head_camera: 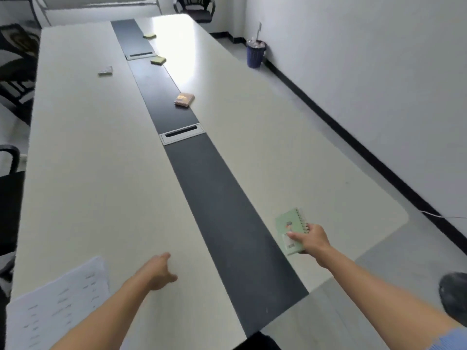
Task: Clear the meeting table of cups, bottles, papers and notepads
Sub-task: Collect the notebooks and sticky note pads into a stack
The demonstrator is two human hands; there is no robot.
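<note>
While your right hand (312,239) holds one green spiral notepad (288,229), fingers closed on it with the thumb pressed across the cover, that notepad hangs over the tabletop (101,173) at the near end, just right of the dark centre strip (222,210). Your left hand (158,274) reaches low over the pale surface, fingers loose and grasping nothing.

Beside your left forearm, at the near left corner, lies one printed paper (58,304); you cannot tell whether it is a single sheet.

Four small pads lie farther along:
- One orange notepad (184,99) on the strip's right edge.
- One near yellow sticky pad (158,60) and one far yellow sticky pad (149,35), both along the strip.
- One pale pad (105,70) alone on the left half.

Two cable hatches are set in the strip, the near hatch (182,133) and the far hatch (140,55). One blue bin (256,55) stands on the floor by the right wall.
</note>
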